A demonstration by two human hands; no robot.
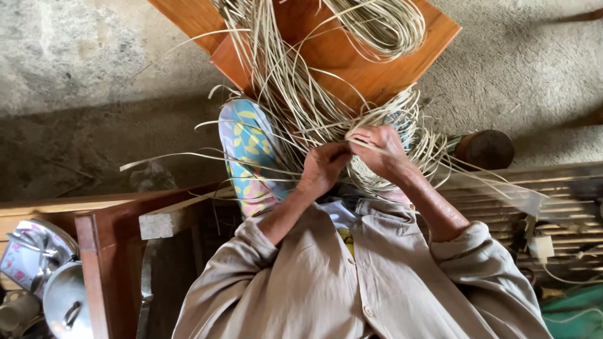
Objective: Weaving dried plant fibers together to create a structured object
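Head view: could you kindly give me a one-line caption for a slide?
Both hands, left hand and right hand, work pale cane strips above a wooden board.

Both forearms rise from rolled beige sleeves toward twelve o'clock, bare from the elbows up. The left hand (323, 166) sits at about eleven o'clock from the chest, wrist bent slightly inward, fingers curled shut in a loose fist with the knuckles facing up. The right hand (379, 150) lies just beside it at one o'clock, a little higher, palm down, fingers bent and pinched together. The two hands nearly touch at the fingertips, thumbs turned toward each other
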